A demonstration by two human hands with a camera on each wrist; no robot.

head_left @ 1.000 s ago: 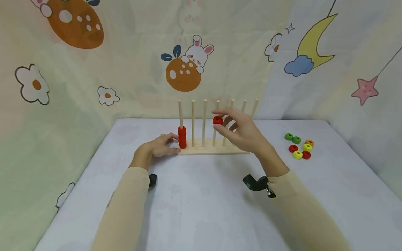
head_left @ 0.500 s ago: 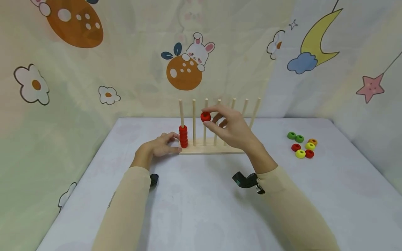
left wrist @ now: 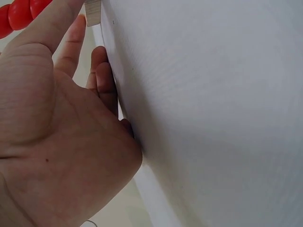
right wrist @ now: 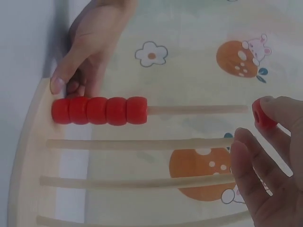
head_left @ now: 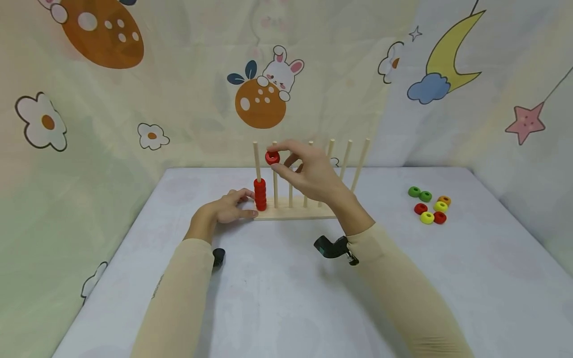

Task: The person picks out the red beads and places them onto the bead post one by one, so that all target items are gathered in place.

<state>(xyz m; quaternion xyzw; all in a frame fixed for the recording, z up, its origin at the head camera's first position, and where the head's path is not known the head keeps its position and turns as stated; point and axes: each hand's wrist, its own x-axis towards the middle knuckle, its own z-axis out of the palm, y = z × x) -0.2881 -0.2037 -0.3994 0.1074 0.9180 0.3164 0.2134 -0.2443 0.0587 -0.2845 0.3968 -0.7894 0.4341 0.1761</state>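
Note:
A wooden peg rack (head_left: pixel 295 213) with several upright pegs stands on the table. Its leftmost peg carries a stack of red beads (head_left: pixel 260 195). At the rack's left end, my left hand (head_left: pixel 228 206) holds the base between thumb and index finger; the left wrist view shows the other fingers loosely bent by the tabletop. My right hand (head_left: pixel 311 171) pinches another red bead (right wrist: pixel 264 114) between thumb and index finger, up near the peg tops. In the right wrist view that bead is just off the tip of the stacked peg (right wrist: pixel 199 109), its hole facing the tip.
Loose beads lie at the table's right: green beads (head_left: pixel 420 194), red beads (head_left: pixel 421 209), yellow beads (head_left: pixel 427 218) and an orange bead (head_left: pixel 444 200). A patterned cloth (head_left: pixel 197 89) hangs right behind the white table (head_left: pixel 277 288).
My right hand has moved left along the peg tops with the red bead, from the middle pegs to near the leftmost one. My left hand has stayed at the rack's end.

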